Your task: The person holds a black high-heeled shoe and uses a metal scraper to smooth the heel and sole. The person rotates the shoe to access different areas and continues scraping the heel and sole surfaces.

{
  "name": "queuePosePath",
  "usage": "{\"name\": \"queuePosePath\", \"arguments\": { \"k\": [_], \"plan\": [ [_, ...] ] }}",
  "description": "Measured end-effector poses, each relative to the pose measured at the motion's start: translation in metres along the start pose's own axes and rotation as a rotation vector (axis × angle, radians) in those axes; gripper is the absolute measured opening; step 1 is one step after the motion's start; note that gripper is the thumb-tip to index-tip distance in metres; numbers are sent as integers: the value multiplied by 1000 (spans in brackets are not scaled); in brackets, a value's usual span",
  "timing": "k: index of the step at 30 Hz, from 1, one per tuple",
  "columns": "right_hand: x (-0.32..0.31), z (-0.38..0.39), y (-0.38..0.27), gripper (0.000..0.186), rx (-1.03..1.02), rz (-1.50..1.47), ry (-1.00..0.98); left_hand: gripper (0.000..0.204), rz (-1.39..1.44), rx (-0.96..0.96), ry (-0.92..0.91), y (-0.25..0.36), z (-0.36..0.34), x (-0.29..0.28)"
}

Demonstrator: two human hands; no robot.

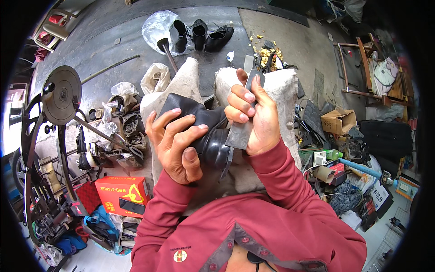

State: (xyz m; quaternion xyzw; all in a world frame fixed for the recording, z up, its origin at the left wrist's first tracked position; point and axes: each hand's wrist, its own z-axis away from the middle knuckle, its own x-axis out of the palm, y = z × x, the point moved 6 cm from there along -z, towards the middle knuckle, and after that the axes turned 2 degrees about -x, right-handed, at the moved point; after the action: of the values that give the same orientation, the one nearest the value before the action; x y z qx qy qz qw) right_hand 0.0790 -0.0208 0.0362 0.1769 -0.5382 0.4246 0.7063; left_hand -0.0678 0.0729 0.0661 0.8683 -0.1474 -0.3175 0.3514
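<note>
My left hand [174, 140] is wrapped over a black leather boot [213, 147], which lies on its side above my lap with its heel end toward the right. A flat grey cobbler's knife [239, 136] is gripped in my right hand [256, 113], fingers and thumb closed about its length. Its lower end meets the edge of the boot's heel. From there a thin dark strip [226, 167] sticks out downward; whether it is still joined to the heel I cannot tell. Under the boot, a pale cloth apron [281, 95] covers my knees.
Several black shoes [198, 36] stand ahead on the floor beside a clear plastic bag [158, 31]. A machine with a large wheel [62, 95] rises at left, near a red box [120, 188] bearing a phone [131, 206]. Yellow scraps [266, 59] and a cardboard box [337, 120] lie right.
</note>
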Motion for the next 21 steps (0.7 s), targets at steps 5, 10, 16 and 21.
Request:
{"name": "queuePosePath", "arguments": {
  "k": [5,10,16,21],
  "plan": [
    [-3,-2,1,34,12,-3,5,39,1,-2,5,-1,0,0],
    [-8,-1,5,33,35,-14,17,37,-6,-9,5,-1,0,-1],
    [-9,0,6,33,26,-18,9,36,0,-9,15,-3,0,0],
    [-10,1,6,32,3,-9,30,34,-7,0,24,-4,-2,0]
  ]
}}
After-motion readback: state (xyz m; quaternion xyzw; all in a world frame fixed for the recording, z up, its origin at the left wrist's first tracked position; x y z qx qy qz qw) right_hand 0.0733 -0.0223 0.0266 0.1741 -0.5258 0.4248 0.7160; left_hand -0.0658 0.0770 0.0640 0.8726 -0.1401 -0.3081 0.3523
